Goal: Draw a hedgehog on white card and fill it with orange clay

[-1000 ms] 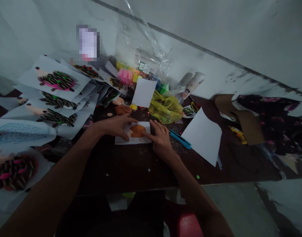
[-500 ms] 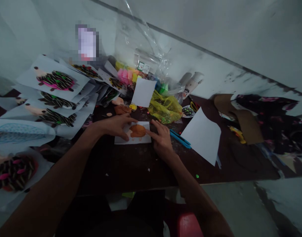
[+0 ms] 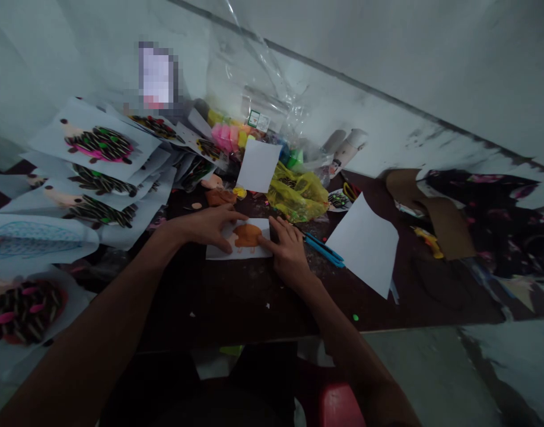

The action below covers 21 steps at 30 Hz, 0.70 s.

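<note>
Grips: two, both the person's own, both on one sheet.
Left grip (image 3: pixel 204 228): open, fingers spread and lying flat, pressing on the sheet's left part; nothing pinched.
Right grip (image 3: pixel 289 249): open, fingers loosely curved, fingertips (image 3: pixel 263 243) resting on the sheet's right part, just beside the cut-out; nothing pinched.
Held thing: one white sheet (image 3: pixel 218 252) lying flat on the dark worktop (image 3: pixel 227 302), between the two grips, bearing one orange cut-out (image 3: pixel 247 235).
Blank white sheets: two, one (image 3: pixel 258 166) straight ahead of the grips, one (image 3: pixel 365 243) to the right of the right grip.
Hedgehog picture sheets (image 3: pixel 100 139): at least seven, overlapping in a heap at the worktop's left, with black spines and pink or green accents; one more sheet (image 3: pixel 35 238) shows a blue outline.
Blue-handled scissors (image 3: pixel 324 249): one pair, lying just beside the right grip.
Bags: two, a yellow plastic bag (image 3: pixel 296 193) beyond the held sheet, and a clear plastic bag (image 3: pixel 254 77) against the wall behind it.
Orange-brown foam scraps (image 3: pixel 216 197): a few, just beyond the left grip.
Far right: one brown cardboard piece (image 3: pixel 432 213) beside one dark floral cloth (image 3: pixel 485 219).
Below the worktop: one red stool (image 3: pixel 340 406).
</note>
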Tool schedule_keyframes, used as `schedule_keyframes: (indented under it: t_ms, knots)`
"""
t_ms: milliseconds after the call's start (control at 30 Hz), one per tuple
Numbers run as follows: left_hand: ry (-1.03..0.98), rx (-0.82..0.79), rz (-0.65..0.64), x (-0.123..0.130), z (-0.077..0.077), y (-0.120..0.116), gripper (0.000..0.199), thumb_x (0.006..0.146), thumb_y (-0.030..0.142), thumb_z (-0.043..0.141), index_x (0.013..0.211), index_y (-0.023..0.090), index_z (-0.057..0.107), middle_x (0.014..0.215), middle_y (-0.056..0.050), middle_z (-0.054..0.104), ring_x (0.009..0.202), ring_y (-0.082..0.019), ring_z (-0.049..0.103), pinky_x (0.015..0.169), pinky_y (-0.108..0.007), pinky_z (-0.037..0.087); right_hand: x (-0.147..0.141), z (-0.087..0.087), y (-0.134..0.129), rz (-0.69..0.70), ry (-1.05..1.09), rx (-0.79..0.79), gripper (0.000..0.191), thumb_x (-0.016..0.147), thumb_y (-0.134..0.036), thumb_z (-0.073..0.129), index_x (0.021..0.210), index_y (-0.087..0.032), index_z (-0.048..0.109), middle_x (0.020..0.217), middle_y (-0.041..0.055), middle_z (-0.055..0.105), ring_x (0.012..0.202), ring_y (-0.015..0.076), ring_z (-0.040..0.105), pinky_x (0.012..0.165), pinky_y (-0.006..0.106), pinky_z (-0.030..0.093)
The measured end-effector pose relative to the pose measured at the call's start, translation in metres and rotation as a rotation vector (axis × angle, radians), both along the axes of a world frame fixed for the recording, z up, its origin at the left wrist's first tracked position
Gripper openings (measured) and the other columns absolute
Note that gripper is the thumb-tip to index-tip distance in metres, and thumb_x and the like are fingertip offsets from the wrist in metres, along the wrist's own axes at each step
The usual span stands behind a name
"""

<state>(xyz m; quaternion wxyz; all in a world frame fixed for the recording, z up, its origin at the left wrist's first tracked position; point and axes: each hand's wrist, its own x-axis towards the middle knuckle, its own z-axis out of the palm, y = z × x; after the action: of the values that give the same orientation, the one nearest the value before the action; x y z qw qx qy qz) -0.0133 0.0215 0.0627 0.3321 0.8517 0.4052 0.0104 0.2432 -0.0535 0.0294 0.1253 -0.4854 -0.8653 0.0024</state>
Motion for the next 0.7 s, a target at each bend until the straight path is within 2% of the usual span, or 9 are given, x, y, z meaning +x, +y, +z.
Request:
schedule_keyframes:
  t_ms: [200, 333, 467, 700]
  knots:
    - [0.015, 0.007, -0.006, -0.0005, -0.0022, 0.0018, 0.086, 0.067, 0.041, 0.076, 0.147, 0.021, 0.050, 0.122, -0.008, 0.057, 0.110, -0.028, 0.056, 0.094, -0.032, 0.044, 0.0061, -0.0022, 0.0035, -0.041, 0.108, 0.071, 0.047, 0.087, -0.002, 0.051, 0.117, -0.028, 0.075, 0.156, 0.0084, 0.048, 0.141, 0.0272, 0.044, 0.109, 0.047, 0.039]
    - [0.001, -0.013, -0.004, -0.0006, -0.0018, 0.0014, 0.087, 0.069, 0.041, 0.075, 0.148, 0.019, 0.049, 0.124, -0.010, 0.055, 0.113, -0.029, 0.056, 0.095, -0.032, 0.044, 0.0047, -0.0017, 0.0019, -0.003, 0.101, 0.070, 0.044, 0.088, -0.004, 0.053, 0.113, -0.030, 0.076, 0.156, 0.0046, 0.048, 0.145, 0.0270, 0.039, 0.113, 0.049, 0.035]
    - [-0.011, -0.013, -0.010, -0.0007, -0.0032, 0.0020, 0.087, 0.067, 0.041, 0.077, 0.147, 0.021, 0.049, 0.128, -0.010, 0.055, 0.117, -0.030, 0.054, 0.098, -0.034, 0.043, 0.0017, 0.0007, -0.0009, 0.063, 0.046, 0.020, 0.041, 0.090, -0.005, 0.053, 0.112, -0.030, 0.077, 0.158, 0.0052, 0.047, 0.147, 0.0276, 0.036, 0.117, 0.051, 0.030]
    - [-0.007, -0.003, -0.009, -0.0013, -0.0033, 0.0016, 0.084, 0.069, 0.042, 0.074, 0.146, 0.020, 0.050, 0.124, -0.009, 0.055, 0.113, -0.028, 0.055, 0.094, -0.031, 0.043, 0.0049, 0.0000, 0.0011, 0.062, 0.047, 0.045, 0.043, 0.090, -0.007, 0.054, 0.118, -0.031, 0.074, 0.158, 0.0032, 0.047, 0.148, 0.0256, 0.036, 0.117, 0.050, 0.032]
